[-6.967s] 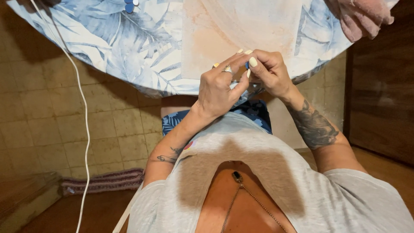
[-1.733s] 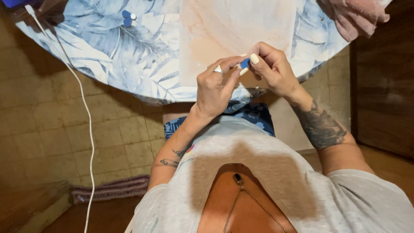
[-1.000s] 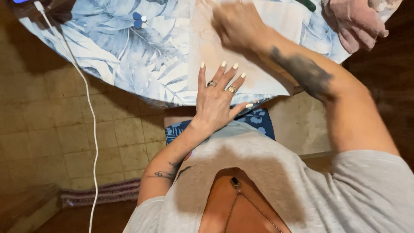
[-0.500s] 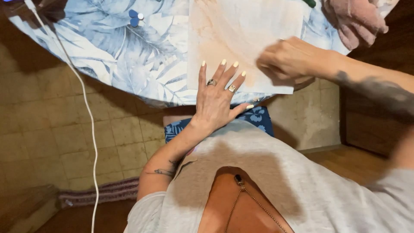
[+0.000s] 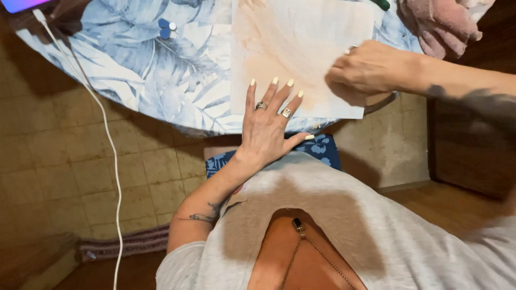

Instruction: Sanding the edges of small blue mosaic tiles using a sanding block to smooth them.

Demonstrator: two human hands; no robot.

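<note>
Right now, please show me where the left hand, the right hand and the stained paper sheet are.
left hand (image 5: pixel 267 126), head view, back of the hand.
right hand (image 5: pixel 371 67), head view, knuckles.
stained paper sheet (image 5: pixel 301 37), head view, bare middle.

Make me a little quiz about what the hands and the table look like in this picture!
1. True or false: the left hand lies flat with its fingers spread on the pale sheet.
2. Where is the right hand?
A. On the floor tiles
B. At the sheet's right edge, closed
C. On the white cable
3. Fill in: the tablecloth has a blue ____ pattern.

Key:
1. True.
2. B. Whether it holds anything cannot be seen.
3. Leaf.
</note>
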